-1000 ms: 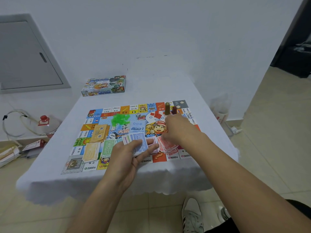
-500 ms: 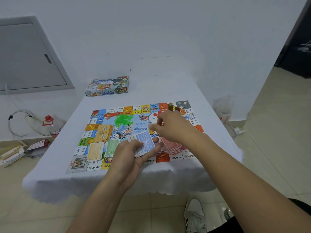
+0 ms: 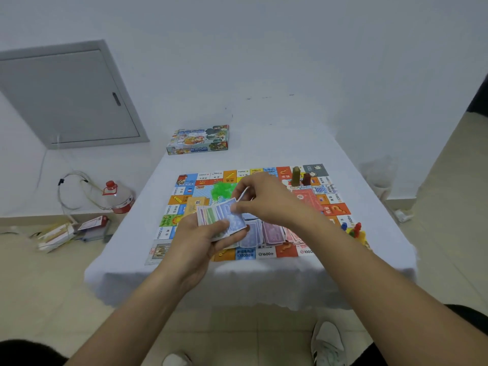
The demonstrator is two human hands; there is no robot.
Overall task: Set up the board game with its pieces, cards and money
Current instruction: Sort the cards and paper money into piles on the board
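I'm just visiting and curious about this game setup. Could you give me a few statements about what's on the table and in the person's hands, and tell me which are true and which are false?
1. The left hand holds a fanned stack of cards. True.
2. The game box sits on the board. False: it lies on the tablecloth beyond the board's far edge.
3. The right hand pinches a single card. True.
4. The green plastic pieces are off the board, on the floor. False: they lie on the board.
5. Small coloured pawns stand near the board's right edge. True.
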